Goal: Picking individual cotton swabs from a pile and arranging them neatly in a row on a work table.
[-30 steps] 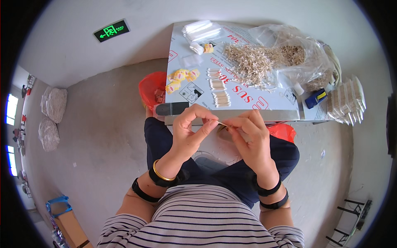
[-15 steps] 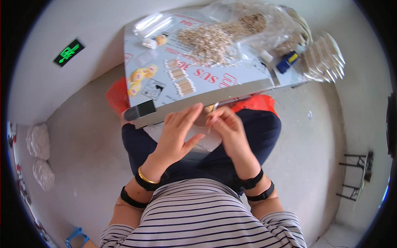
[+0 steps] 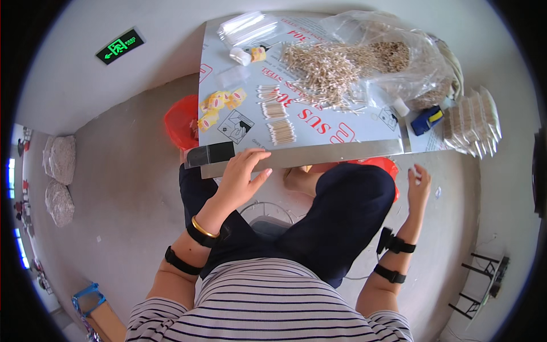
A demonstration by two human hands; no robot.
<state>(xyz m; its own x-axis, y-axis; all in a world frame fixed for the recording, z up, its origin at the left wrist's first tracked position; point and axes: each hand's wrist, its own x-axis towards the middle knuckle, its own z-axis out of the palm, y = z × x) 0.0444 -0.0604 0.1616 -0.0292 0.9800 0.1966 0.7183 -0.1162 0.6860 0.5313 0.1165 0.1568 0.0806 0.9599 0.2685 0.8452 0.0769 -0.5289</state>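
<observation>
My left hand (image 3: 244,174) is at the table's front edge, near a dark flat strip (image 3: 219,152). Its fingers are stretched with the thumb apart, and it holds nothing. Out to the right, beyond my knee, my right hand (image 3: 420,179) hangs over the floor with loosely bent fingers and nothing visible in them. Small rows of cotton swabs (image 3: 281,131) lie on the metal-topped table (image 3: 325,131). Behind them spreads a big heap of loose cotton swabs (image 3: 327,68), partly under a clear plastic bag (image 3: 424,62).
Yellow-and-white labels (image 3: 216,102) and clear plastic sleeves (image 3: 248,28) lie on the table's left side. A blue tool (image 3: 427,121) and stacked swab packs (image 3: 473,122) are at the right. A red bag (image 3: 181,121) hangs left; another red bag (image 3: 387,168) is below the table.
My right hand has swung away to the right from beside my left hand, and the small pale item in its fingers no longer shows. My left hand stays near the table edge; the view has shifted.
</observation>
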